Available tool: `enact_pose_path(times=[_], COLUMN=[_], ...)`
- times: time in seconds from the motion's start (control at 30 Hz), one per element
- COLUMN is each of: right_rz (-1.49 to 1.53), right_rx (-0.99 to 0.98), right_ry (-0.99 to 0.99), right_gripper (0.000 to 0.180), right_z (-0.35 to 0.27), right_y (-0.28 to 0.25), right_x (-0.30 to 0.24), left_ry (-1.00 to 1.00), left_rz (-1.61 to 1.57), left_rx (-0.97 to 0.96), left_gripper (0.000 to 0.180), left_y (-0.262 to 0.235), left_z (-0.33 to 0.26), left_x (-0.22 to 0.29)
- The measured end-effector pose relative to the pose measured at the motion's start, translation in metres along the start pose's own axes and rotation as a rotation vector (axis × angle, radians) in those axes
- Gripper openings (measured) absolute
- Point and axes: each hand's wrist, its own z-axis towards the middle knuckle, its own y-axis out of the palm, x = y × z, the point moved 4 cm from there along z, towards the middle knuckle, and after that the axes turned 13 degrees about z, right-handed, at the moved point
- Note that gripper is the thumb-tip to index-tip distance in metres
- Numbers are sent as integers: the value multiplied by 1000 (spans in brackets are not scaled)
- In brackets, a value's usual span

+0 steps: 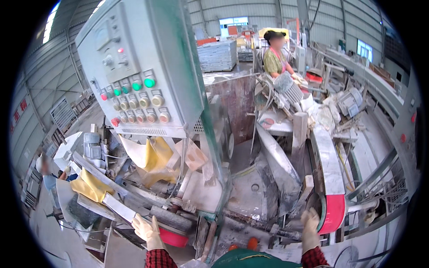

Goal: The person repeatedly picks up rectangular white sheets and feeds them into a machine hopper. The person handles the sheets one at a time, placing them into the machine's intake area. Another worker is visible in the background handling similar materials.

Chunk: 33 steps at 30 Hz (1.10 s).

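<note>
My left hand [148, 231], in a cream glove, is spread with its fingers apart at the near end of a narrow white strip [119, 207]. Beside it are a dark roller [167, 221] and a red belt end [174, 238]. I cannot tell whether the palm presses on the strip. On the other side, my right hand [309, 223], gloved alike, is held up by a round wheel [318, 207] wrapped by a red and white belt [335, 210]. Its fingers look loosely extended, with nothing visible in them. Both forearms wear red-and-black checked sleeves.
A grey control cabinet [145, 85] with coloured buttons stands ahead on the left. Yellow cloths [156, 154] hang below it. Motors [349, 102] and a dusty metal guard [279, 174] fill the right. One co-worker [275, 60] is behind these; another [48, 178] is far left.
</note>
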Motion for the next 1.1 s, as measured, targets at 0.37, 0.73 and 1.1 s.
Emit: enact_pose_path(times=[0.37, 0.73, 1.1], right_rz=[-724, -810, -814], right_rx=[-246, -386, -400], right_ry=[601, 651, 710], right_gripper=[21, 27, 34], right_z=[-60, -60, -78], right_y=[-67, -28, -61], right_x=[49, 55, 61], left_ry=[-113, -20, 102], left_rz=[-231, -214, -353], left_rx=[40, 17, -32], left_gripper=[69, 66, 74], left_y=[37, 34, 49], left_z=[-3, -9, -51], left_x=[-6, -10, -8])
